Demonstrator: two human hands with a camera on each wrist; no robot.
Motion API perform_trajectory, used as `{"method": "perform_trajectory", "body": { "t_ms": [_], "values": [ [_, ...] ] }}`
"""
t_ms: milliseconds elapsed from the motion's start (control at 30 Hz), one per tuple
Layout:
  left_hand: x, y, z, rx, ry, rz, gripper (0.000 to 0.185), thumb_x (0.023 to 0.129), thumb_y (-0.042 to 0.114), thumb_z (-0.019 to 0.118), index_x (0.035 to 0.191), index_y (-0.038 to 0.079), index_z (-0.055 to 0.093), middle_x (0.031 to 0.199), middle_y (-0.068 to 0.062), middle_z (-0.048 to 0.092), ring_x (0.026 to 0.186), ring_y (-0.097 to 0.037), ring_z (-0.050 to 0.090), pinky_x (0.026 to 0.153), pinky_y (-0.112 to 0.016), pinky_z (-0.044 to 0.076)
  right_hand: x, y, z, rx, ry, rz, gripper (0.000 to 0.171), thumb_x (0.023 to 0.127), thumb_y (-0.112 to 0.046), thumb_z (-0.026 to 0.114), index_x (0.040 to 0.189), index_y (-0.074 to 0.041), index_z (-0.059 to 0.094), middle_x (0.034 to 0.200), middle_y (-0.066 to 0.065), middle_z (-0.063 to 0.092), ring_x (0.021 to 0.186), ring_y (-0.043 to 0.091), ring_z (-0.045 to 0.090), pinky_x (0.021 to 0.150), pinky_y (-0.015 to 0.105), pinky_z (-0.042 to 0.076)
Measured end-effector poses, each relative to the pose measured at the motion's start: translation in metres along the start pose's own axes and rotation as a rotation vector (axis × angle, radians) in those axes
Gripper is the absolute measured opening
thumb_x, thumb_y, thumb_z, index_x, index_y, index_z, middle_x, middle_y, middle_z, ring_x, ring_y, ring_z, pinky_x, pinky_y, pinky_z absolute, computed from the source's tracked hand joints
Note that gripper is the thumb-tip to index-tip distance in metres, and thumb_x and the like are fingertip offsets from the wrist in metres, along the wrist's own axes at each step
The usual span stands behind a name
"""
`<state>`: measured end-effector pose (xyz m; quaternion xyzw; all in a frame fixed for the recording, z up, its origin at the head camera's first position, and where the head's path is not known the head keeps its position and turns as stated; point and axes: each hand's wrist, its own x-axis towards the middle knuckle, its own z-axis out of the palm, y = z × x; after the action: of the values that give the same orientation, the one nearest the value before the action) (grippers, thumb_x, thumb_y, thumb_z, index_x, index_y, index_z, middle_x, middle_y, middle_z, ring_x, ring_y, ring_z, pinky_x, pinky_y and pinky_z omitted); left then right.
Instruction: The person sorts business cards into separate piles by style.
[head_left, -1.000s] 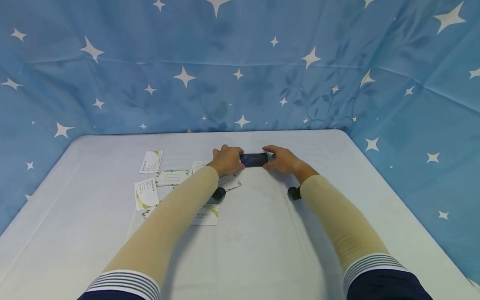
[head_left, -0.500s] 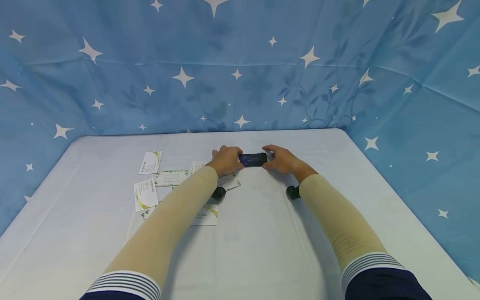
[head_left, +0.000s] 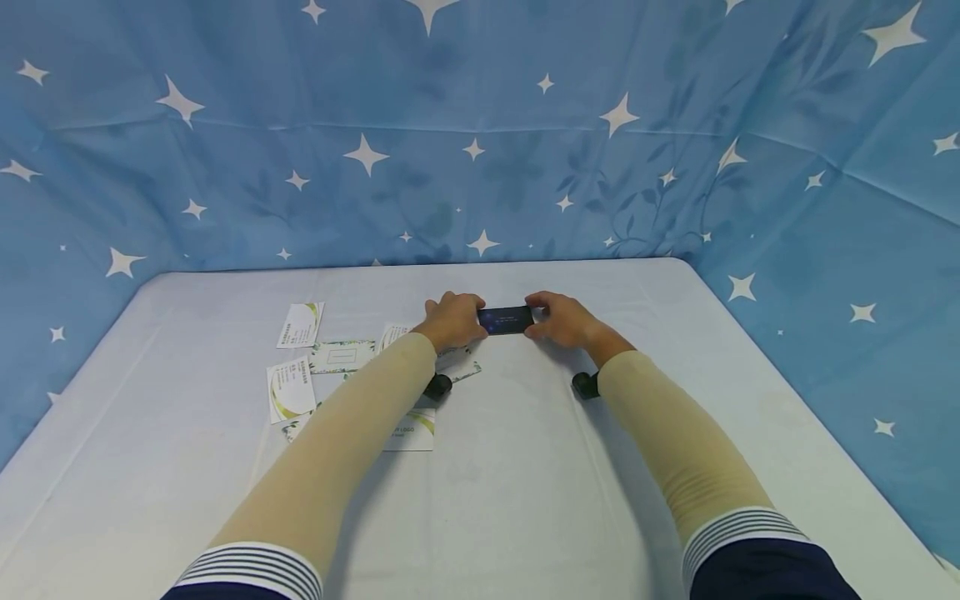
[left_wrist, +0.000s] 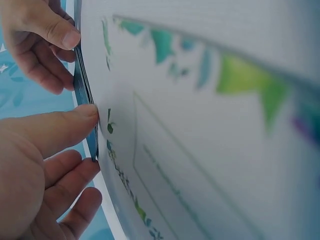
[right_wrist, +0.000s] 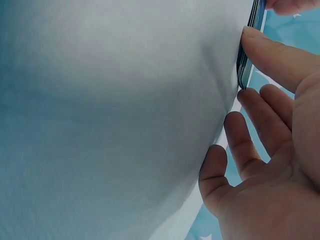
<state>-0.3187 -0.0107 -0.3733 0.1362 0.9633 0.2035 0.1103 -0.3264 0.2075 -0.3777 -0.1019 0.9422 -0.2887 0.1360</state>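
Observation:
A small stack of dark cards (head_left: pixel 506 320) lies flat near the far side of the table, its thin layers showing along the edge in the right wrist view. My left hand (head_left: pixel 452 321) pinches its left end, thumb at the near edge and fingertips at the far corner. At the opposite end, my right hand (head_left: pixel 564 320) holds it the same way. Close up in the right wrist view, the thumb presses the edge of the stack (right_wrist: pixel 243 65), while the lower fingers touch the cloth. Left of the stack, a white leaf-bordered card (head_left: pixel 462 364) lies partly under my left forearm.
Several white cards with green print spread over the left side of the table, among them an upright one (head_left: pixel 300 325) and a leaf-bordered one (head_left: pixel 342 357). My left forearm covers part of them. A white cloth (head_left: pixel 510 500) covers the table; a blue starred curtain (head_left: pixel 480 192) stands behind.

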Motion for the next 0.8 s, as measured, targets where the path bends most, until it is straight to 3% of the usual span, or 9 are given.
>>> {"method": "perform_trajectory", "body": {
  "t_ms": [800],
  "values": [
    [-0.0012, 0.0002, -0.0007, -0.012, -0.002, -0.017, 0.054, 0.092, 0.028, 0.073, 0.142, 0.014, 0.057, 0.133, -0.005, 0.062, 0.118, -0.026, 0.045, 0.1, -0.05, 0.026, 0.0032, -0.003, 0.0015, -0.018, -0.02, 0.038, 0.064, 0.092, -0.019, 0.073, 0.149, -0.009, 0.047, 0.148, 0.015, 0.047, 0.135, 0.034, 0.042, 0.112, 0.049, 0.03]
  ]
}}
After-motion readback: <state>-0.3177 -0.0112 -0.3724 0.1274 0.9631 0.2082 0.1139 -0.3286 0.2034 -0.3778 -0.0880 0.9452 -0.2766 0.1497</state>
